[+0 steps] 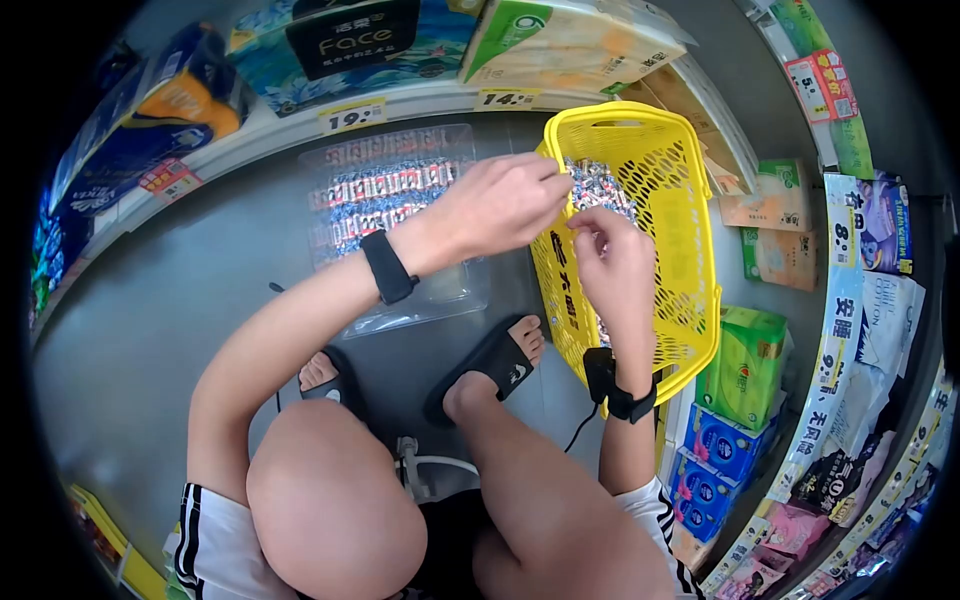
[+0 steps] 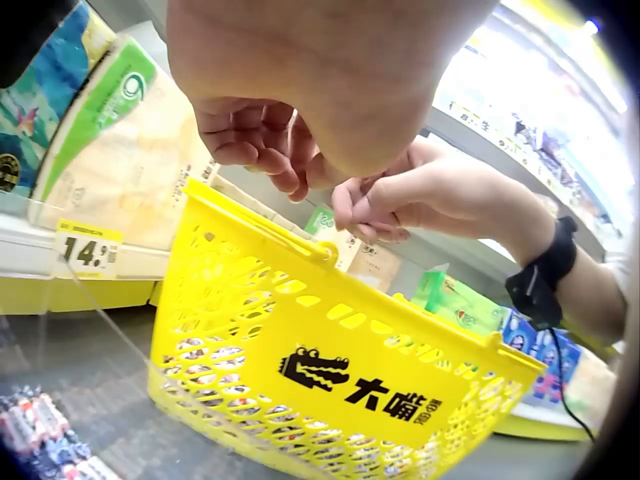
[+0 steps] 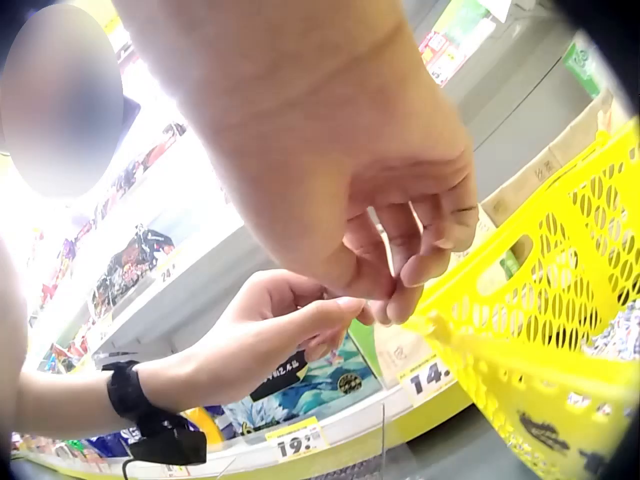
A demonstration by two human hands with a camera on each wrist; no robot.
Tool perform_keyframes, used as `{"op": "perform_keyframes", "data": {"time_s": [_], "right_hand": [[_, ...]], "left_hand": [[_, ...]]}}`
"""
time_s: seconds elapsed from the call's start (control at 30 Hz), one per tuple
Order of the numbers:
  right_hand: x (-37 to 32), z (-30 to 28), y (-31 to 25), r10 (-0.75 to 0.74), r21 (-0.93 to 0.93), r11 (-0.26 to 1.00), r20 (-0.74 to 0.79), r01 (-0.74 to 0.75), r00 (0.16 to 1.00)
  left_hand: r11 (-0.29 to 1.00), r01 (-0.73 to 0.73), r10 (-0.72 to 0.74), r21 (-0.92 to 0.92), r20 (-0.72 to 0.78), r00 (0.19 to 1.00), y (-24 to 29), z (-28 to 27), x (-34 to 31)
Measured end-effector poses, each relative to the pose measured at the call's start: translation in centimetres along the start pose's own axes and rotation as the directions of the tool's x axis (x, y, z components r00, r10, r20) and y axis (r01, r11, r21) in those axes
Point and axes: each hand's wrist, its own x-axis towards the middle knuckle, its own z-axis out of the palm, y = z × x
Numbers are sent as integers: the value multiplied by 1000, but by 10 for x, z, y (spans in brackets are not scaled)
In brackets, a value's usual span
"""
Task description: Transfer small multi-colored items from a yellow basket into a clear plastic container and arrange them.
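Both hands are close together over the near rim of a yellow plastic basket (image 1: pixel 685 340). My left hand (image 1: pixel 510 200) reaches across from the left, fingers bent and thumb toward the index finger. Facing it, my right hand (image 1: pixel 615 265) has curled fingers with thumb and index fingertip together. I cannot tell whether a small thing is between the fingertips. Many small red, white and blue wrapped pieces (image 1: pixel 605 185) lie in the basket. Left of it, a clear plastic tray (image 1: pixel 400 318) on the floor holds rows of similar wrapped pieces (image 1: pixel 385 185), partly covered by my left forearm.
Tissue packs (image 1: pixel 370 45) stand on the shelf ahead, above price tags (image 1: pixel 352 115). Green (image 1: pixel 742 365) and blue packs (image 1: pixel 712 490) line the right side beside the basket. Hanging goods (image 1: pixel 885 310) fill the far right shelf. My sandalled foot (image 1: pixel 500 360) is close to the tray and basket.
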Motion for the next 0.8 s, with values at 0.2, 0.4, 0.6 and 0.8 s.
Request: {"op": "perform_keyframes", "data": {"time_s": [0.2,0.4,0.6,0.8], "right_hand": [[-3,-35,52,251,-70,965,-17,-251,968],[-12,-41,75,360,-62,933,111,-355,926],[-42,-59,87,471,-142,882,282,-449,836],[-96,-69,133,520,-214,852,236,-478,821]], "left_hand": [[990,-121,121,-72,0,993,27,45,39],[988,-124,135,-88,132,982,17,76,59],[993,-119,90,27,493,865,23,78,41],[969,-229,165,95,442,882,20,84,33]]}}
